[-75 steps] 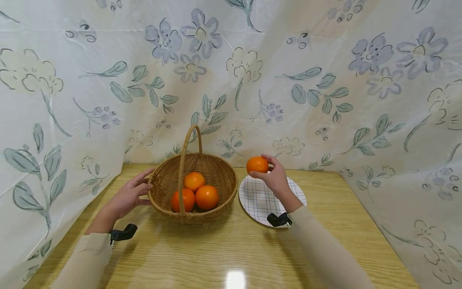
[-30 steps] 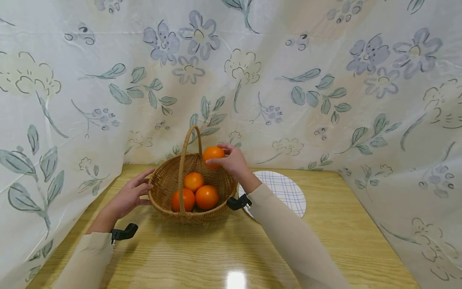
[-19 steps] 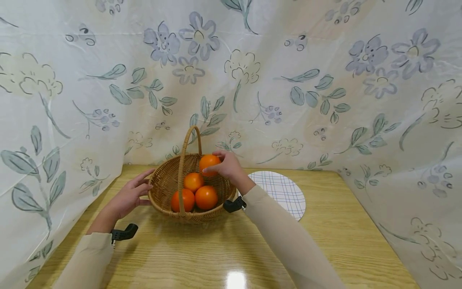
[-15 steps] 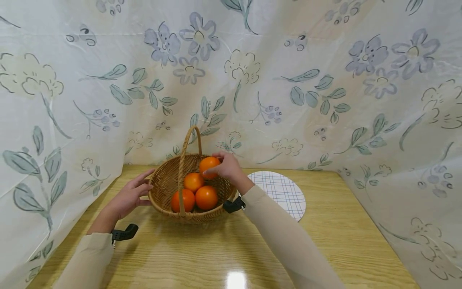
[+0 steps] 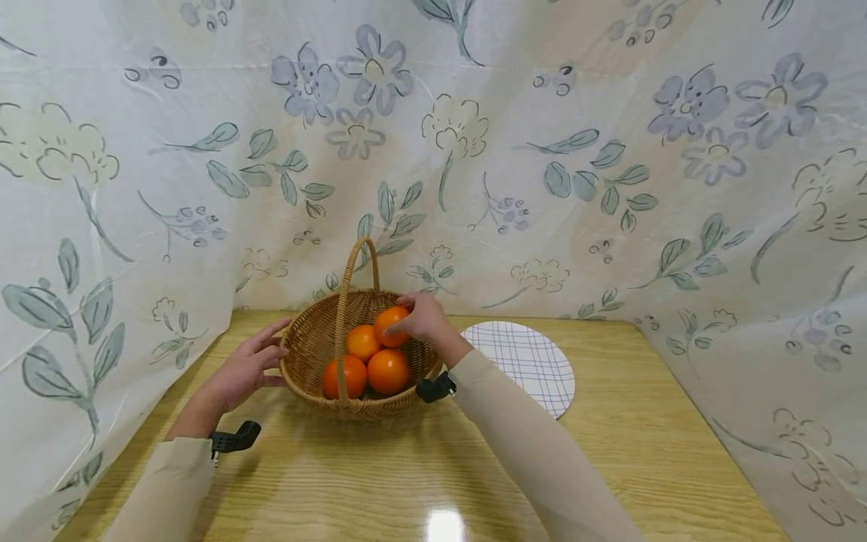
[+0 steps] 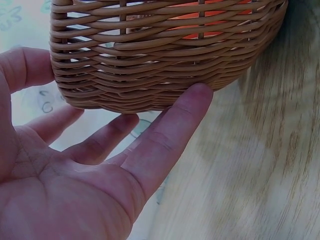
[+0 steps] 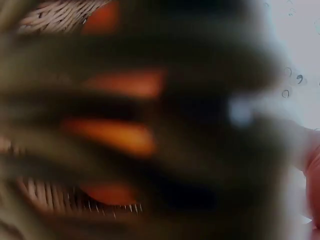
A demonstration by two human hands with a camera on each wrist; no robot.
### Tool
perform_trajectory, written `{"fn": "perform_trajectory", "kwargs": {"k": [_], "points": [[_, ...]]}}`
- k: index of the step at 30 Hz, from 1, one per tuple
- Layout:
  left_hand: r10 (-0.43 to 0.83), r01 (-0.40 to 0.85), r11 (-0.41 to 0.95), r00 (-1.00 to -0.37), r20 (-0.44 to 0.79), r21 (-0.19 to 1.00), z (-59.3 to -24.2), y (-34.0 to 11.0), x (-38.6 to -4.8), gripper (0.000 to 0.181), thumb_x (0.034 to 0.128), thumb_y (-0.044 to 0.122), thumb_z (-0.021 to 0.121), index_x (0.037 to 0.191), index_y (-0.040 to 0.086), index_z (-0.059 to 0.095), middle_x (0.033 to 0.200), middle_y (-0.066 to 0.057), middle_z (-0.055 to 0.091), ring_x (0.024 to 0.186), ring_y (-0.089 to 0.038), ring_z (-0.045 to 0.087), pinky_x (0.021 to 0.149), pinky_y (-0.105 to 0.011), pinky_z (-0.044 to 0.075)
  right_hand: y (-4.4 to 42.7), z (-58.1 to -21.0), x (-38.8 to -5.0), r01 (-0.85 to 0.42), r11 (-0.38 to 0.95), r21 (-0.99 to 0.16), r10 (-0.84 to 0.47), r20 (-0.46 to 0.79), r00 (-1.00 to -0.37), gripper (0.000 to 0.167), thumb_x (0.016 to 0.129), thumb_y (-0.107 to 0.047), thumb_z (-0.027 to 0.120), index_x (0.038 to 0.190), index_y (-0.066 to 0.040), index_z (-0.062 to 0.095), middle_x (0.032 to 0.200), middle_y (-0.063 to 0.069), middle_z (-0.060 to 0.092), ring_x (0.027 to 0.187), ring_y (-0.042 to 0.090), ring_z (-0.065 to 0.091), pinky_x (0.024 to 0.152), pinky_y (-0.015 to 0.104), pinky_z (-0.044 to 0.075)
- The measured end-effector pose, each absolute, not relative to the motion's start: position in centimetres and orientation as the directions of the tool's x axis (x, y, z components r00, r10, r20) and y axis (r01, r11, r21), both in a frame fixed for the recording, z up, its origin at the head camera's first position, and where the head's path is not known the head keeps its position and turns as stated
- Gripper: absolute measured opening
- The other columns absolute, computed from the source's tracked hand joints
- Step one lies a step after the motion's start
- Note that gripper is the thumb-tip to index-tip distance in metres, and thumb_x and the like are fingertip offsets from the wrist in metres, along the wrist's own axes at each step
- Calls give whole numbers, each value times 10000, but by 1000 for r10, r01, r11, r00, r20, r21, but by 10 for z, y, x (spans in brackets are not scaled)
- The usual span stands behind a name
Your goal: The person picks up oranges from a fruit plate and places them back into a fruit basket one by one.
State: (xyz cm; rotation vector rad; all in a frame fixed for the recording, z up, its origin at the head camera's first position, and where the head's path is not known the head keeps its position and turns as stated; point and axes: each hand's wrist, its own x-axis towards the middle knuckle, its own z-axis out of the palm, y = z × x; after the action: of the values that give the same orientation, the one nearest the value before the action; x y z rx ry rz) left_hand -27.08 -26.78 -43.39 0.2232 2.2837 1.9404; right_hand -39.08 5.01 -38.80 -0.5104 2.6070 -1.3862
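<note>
In the head view, my right hand (image 5: 421, 319) holds an orange (image 5: 391, 325) inside the wicker basket (image 5: 305, 354), at its right rear, thumb across the front of the fruit. Against it lie more oranges: one in the middle (image 5: 363, 342), one at front left (image 5: 346, 376) and one at front right (image 5: 388, 371). With fairly straight, spread fingers, my left hand (image 5: 247, 369) touches the basket's left side. In the left wrist view those fingertips rest on the woven wall (image 6: 150, 65). Blurred wicker covers most of the right wrist view, with bits of orange behind.
A round plate with a blue check pattern (image 5: 531, 361) lies right of the basket, partly behind my right forearm. The basket's tall handle (image 5: 344, 301) arches over its left half. A flowered cloth (image 5: 474, 150) hangs behind and beside the wooden table (image 5: 325, 482).
My right hand has carried the orange left from above the plate, then down into the basket against the other oranges. My left hand has stayed at the basket's side.
</note>
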Motion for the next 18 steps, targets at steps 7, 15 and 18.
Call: {"fn": "perform_trajectory", "kwargs": {"k": [7, 15, 18], "points": [[198, 29, 158, -980, -3, 987, -434, -268, -271, 662, 1104, 149, 412, 1669, 156, 66, 1578, -360, 226, 1316, -497, 501, 864, -477, 617, 55, -387, -392, -229, 493, -839, -367, 38, -929, 610, 809, -143, 865, 1363, -12, 645, 1376, 142, 653, 1280, 314, 582, 1086, 420, 498], [195, 23, 171, -981, -11, 985, -434, -269, -271, 661, 1105, 158, 419, 1670, 166, 75, 1570, -358, 241, 1310, -486, 511, 863, -475, 617, 61, -382, -390, -259, 423, -868, -387, 85, -918, 556, 848, -210, 848, 1331, -6, 662, 1338, 157, 681, 1258, 295, 616, 1091, 417, 499], [196, 27, 194, -981, -11, 981, -433, -270, -271, 662, 1106, 163, 420, 1670, 161, 72, 1567, -361, 247, 1321, -515, 486, 869, -477, 616, 66, -379, -388, -266, 388, -882, -411, 93, -907, 546, 858, -214, 842, 1334, -13, 665, 1349, 167, 675, 1260, 283, 626, 1081, 416, 510]]}}
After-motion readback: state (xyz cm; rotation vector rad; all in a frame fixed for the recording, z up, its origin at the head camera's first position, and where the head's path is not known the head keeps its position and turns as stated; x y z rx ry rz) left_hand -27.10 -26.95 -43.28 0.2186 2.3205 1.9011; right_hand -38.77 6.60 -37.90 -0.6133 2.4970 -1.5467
